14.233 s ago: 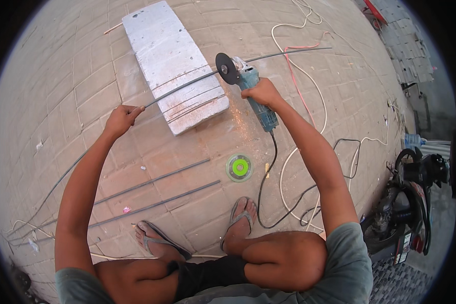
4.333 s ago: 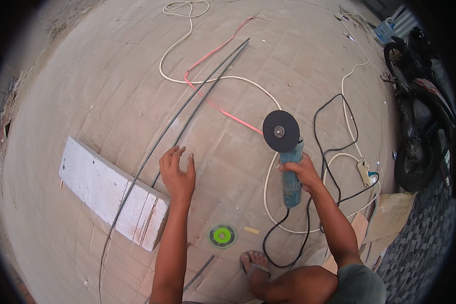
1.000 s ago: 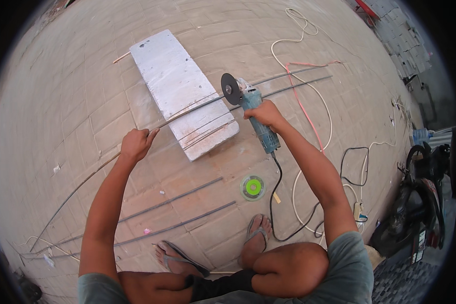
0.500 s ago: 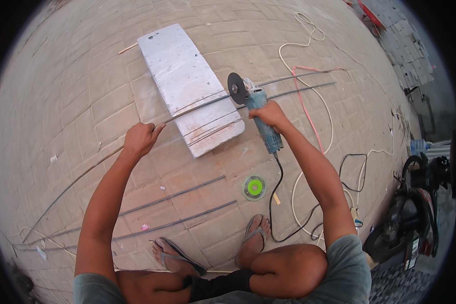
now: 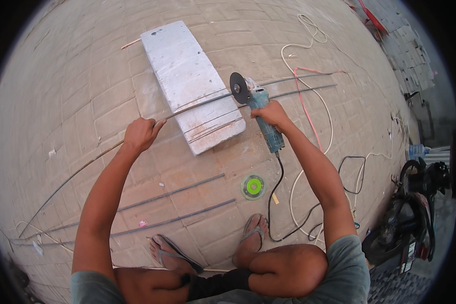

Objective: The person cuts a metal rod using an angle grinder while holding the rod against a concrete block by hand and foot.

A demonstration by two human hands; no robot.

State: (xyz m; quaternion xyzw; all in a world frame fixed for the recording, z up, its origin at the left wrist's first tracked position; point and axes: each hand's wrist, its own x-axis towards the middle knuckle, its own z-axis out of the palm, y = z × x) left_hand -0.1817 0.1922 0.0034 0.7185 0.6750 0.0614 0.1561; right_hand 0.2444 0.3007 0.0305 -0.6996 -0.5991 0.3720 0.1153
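My left hand point(image 5: 141, 135) grips a long thin steel rod point(image 5: 187, 108) that lies across a white rectangular block point(image 5: 180, 63) on the pavement; the block's near end has several grooves. My right hand point(image 5: 269, 114) is closed on a teal angle grinder point(image 5: 267, 133), its black cutting disc point(image 5: 238, 88) upright at the rod, just off the block's right edge; whether it touches cannot be told. A few small orange specks show under the grinder. A second rod point(image 5: 301, 91) lies at right, crossing under or behind the grinder.
Two rods point(image 5: 187, 186) lie before my feet, beside a green-centred disc point(image 5: 253, 187) and a yellow strip point(image 5: 275, 199). White, pink and black cables point(image 5: 329, 126) snake over the right side. A parked motorbike point(image 5: 405, 213) and a water bottle point(image 5: 415, 150) stand at right.
About four seconds ago my left hand was open and empty; now it grips the rod, with the grinder brought to it. Over the last second both hands have shifted only slightly.
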